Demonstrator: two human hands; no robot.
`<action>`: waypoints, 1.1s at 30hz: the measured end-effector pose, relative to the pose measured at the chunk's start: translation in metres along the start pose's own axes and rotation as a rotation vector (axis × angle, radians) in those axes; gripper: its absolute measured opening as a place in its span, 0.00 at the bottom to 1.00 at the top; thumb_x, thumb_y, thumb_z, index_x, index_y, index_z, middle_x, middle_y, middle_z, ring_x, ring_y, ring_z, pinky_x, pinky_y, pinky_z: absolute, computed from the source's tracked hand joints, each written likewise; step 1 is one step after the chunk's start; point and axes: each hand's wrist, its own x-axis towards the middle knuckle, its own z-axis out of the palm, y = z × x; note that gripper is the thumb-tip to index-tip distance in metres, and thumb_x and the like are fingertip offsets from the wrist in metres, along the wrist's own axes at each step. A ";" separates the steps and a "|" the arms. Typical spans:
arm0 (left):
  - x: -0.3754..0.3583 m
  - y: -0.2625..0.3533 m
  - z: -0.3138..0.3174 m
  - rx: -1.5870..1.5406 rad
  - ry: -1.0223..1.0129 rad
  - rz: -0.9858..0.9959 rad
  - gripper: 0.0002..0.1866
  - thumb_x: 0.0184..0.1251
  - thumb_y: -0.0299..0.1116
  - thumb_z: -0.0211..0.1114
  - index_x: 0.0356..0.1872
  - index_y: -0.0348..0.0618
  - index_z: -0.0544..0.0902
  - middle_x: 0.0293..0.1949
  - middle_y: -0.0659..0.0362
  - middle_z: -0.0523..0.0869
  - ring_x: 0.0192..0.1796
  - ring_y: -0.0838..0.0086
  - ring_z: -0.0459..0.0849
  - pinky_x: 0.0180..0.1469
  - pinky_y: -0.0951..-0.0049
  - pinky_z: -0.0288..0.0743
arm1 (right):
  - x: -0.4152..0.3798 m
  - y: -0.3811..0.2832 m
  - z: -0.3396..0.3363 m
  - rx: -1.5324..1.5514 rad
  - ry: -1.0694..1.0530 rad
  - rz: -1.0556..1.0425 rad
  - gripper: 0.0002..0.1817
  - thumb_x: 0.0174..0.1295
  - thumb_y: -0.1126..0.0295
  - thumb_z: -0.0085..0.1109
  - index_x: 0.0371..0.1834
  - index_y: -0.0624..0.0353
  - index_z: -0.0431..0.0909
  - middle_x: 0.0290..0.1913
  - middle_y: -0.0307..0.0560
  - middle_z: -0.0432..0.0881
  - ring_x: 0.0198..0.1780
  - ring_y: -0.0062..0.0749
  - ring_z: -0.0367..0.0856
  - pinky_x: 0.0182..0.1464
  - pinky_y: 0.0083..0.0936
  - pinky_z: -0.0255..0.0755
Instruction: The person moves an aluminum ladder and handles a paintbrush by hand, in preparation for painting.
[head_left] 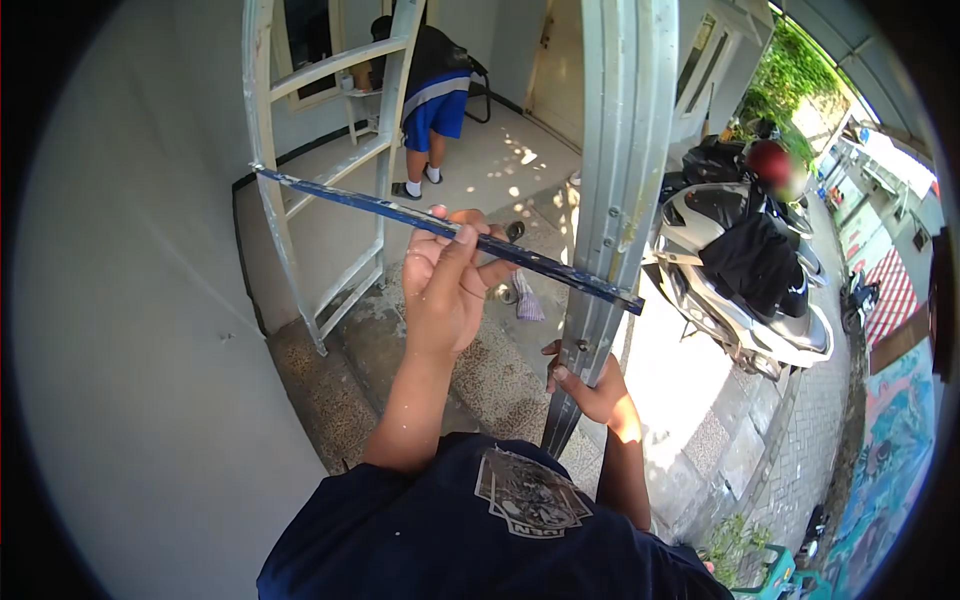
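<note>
A long, narrow dark blue bar [545,264], worn and flecked with pale paint, slants across the view. Near its middle, the thumb and fingers of my left hand [440,280] are closed around it. At its left end the bar meets the side rail of a paint-spattered metal ladder [340,72]; its right end overlaps a tall metal post [622,130] in this view. Lower on that riveted, paint-marked post, my right hand [592,388] grips its edge, with the fingers partly behind it.
A person [435,85] in blue shorts bends over beyond the ladder, near a small white table [362,95]. Parked motorbikes [750,250] stand to the right, one draped with black cloth. A grey wall [140,300] runs close along the left. Behind my left hand lies a purplish cloth [528,300].
</note>
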 end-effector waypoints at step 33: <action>-0.005 0.000 0.000 -0.035 0.026 0.061 0.12 0.73 0.25 0.53 0.54 0.44 0.65 0.45 0.54 0.75 0.49 0.68 0.82 0.47 0.62 0.90 | -0.002 -0.001 -0.007 0.023 -0.075 0.011 0.14 0.67 0.69 0.59 0.51 0.67 0.77 0.29 0.43 0.82 0.34 0.25 0.83 0.39 0.26 0.75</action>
